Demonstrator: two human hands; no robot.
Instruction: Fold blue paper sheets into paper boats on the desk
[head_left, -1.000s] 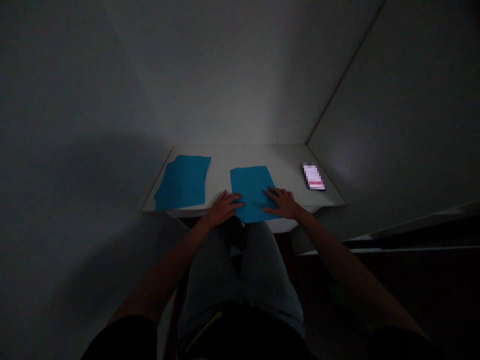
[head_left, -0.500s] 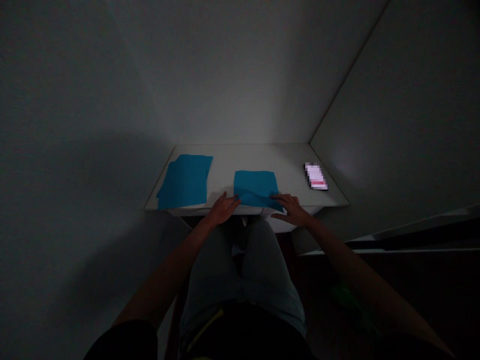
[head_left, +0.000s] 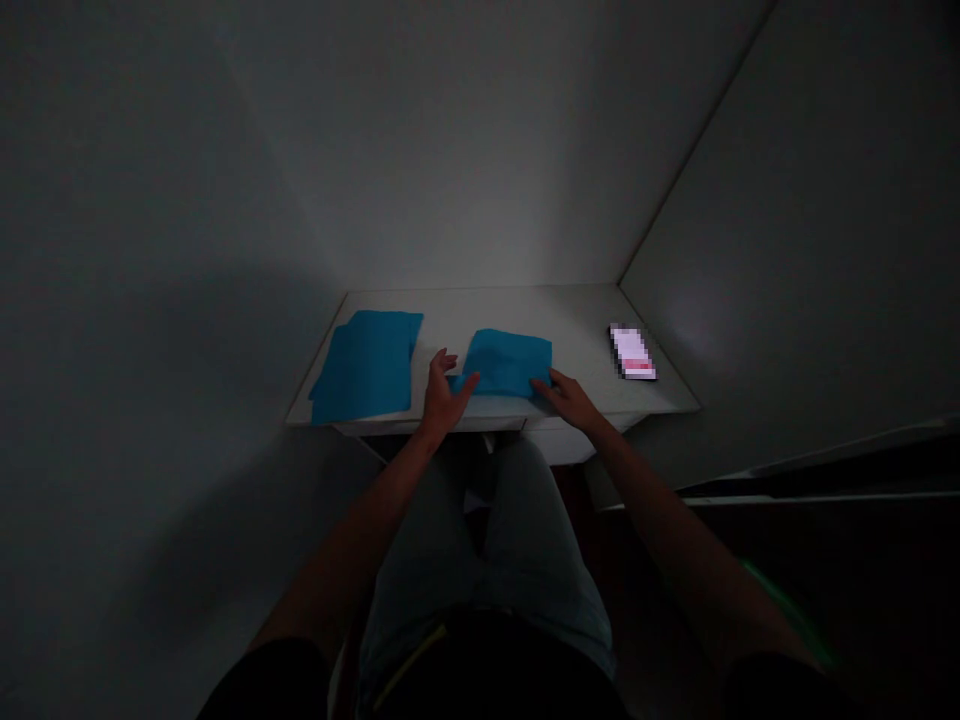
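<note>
A blue sheet (head_left: 510, 362) lies folded in the middle of the white table, near its front edge. My left hand (head_left: 444, 395) is at the sheet's left corner, fingers apart, with the thumb at the blue edge. At the lower right corner, my right hand (head_left: 566, 395) pinches the sheet between thumb and fingers. Several more blue sheets (head_left: 367, 362) lie overlapped on the left part of the table.
The narrow white table (head_left: 450, 303) stands against a grey wall. A phone (head_left: 632, 352) with a lit screen rests at its right end. A side wall rises beyond the phone. My legs are below the front edge.
The middle blue sheet has shifted slightly away from the front edge and turned. My left hand has moved up and spread its fingers; my right hand has closed on the sheet's corner.
</note>
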